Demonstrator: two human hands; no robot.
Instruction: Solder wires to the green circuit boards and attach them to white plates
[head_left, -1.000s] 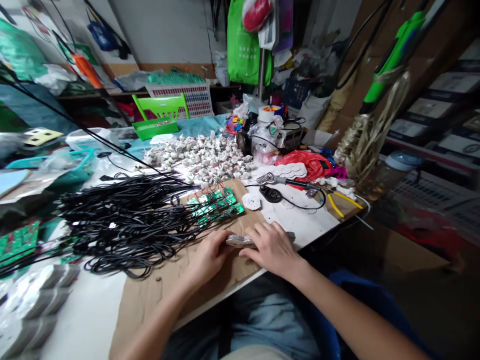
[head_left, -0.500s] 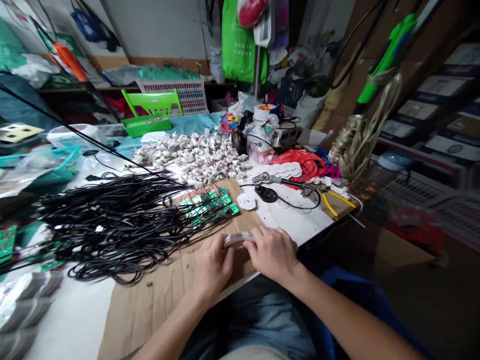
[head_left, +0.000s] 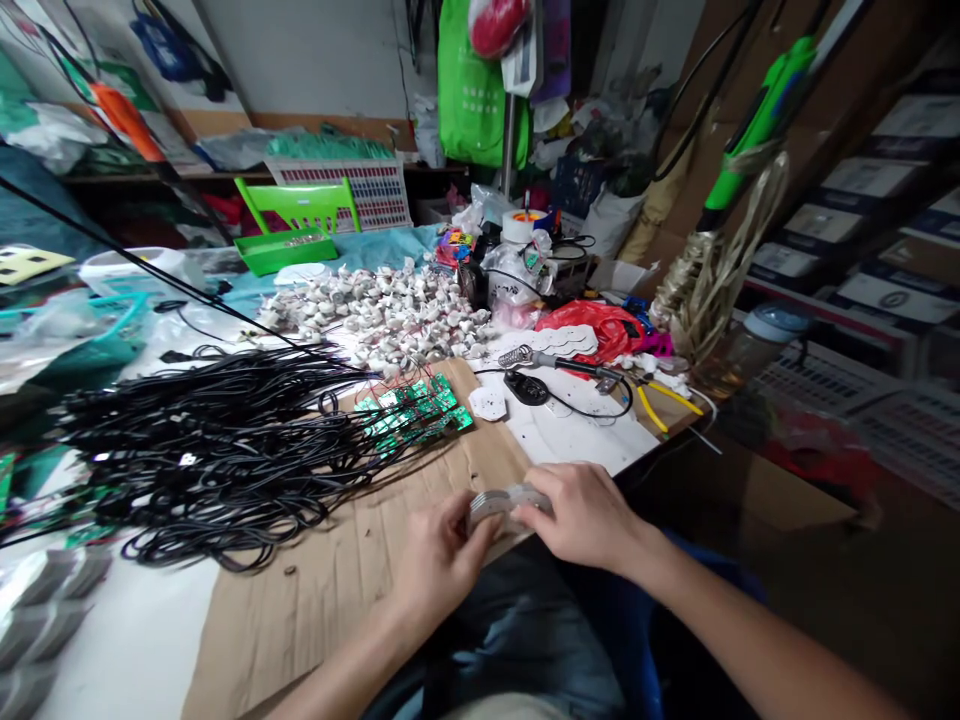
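Observation:
My left hand [head_left: 448,555] and my right hand [head_left: 581,515] together grip a small stack of thin greyish-white wavy-edged plates [head_left: 491,505] over the front edge of the cardboard sheet [head_left: 322,620]. Thumbs press the near side while the fingers wrap behind; the right end of the stack is partly hidden by my right hand. Beyond them, green circuit boards [head_left: 416,412] lie on the cardboard, joined to a large bundle of black cables [head_left: 225,450]. A flat white wavy-edged strip [head_left: 551,342] rests farther back, and more grey wavy stacks [head_left: 45,620] sit at the lower left.
A soldering iron [head_left: 570,364] lies across its coil holder on the right, near yellow-handled pliers [head_left: 660,398]. Many small white parts [head_left: 382,315] are heaped at the middle back, with a red plastic bag [head_left: 596,325] beside them. A green tray [head_left: 285,250] stands behind.
Both hands have shifted slightly right and toward me with the stack. The stack has turned, showing its wavy face and layered end rather than its long edges.

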